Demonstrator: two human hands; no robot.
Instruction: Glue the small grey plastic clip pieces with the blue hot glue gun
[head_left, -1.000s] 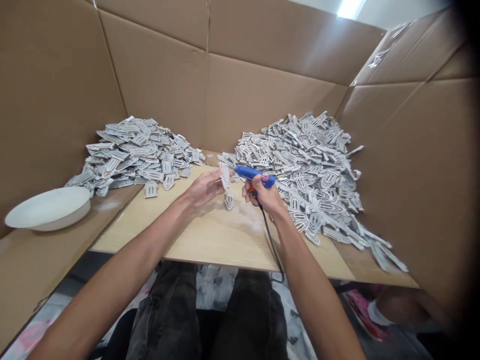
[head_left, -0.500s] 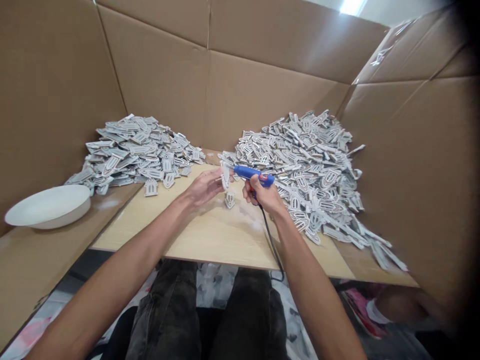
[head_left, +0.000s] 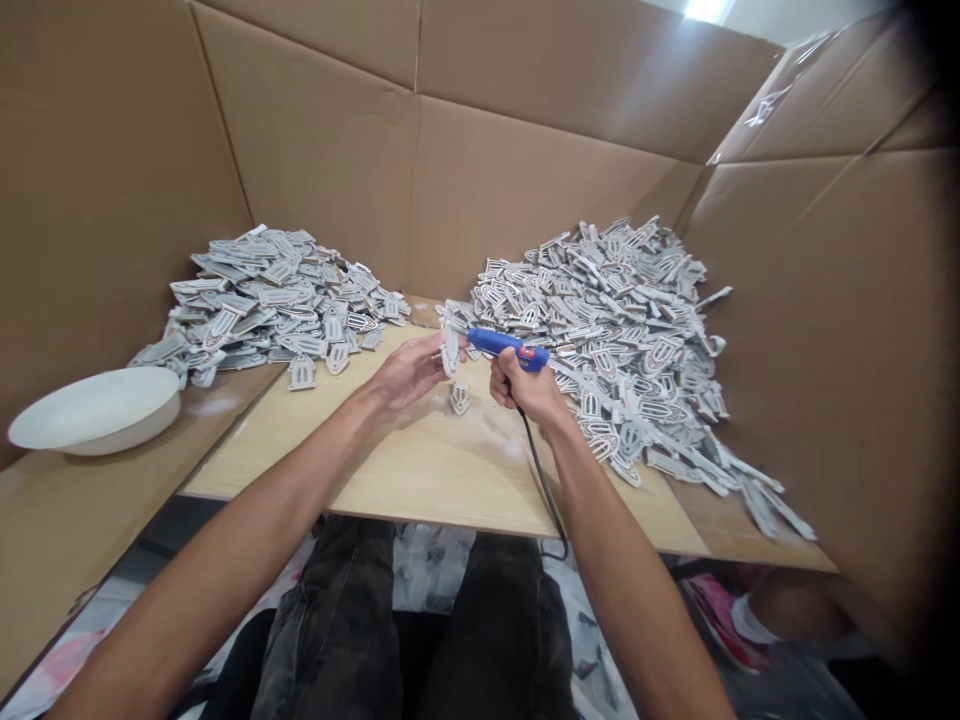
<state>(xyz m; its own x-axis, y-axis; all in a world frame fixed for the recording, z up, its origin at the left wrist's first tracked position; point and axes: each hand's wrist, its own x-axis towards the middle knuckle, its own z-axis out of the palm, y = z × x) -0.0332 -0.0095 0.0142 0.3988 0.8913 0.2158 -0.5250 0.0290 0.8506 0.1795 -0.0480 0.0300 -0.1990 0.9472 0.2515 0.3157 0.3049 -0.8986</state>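
My right hand (head_left: 525,383) is wrapped round the handle of a blue glue gun (head_left: 495,343), whose nozzle points left. A black cord hangs from its grip and runs over the board's front edge. Between the fingers and thumb of my left hand (head_left: 412,370) stands a small whitish arched cutout piece (head_left: 450,350), held upright. The gun's nozzle is at this piece; whether it touches, I cannot tell. Just below, another arched piece (head_left: 460,398) lies on the pale wooden board (head_left: 435,470).
A heap of whitish arched pieces (head_left: 277,290) lies at the back left, a larger heap (head_left: 622,330) at the right. A white bowl (head_left: 97,410) stands at the far left. Cardboard walls (head_left: 555,190) surround the board. Someone's leg and pink shoe (head_left: 724,615) show below at right.
My hands, the glue gun and the held piece stay almost in place. The fingers of my right hand have shifted slightly at the handle.
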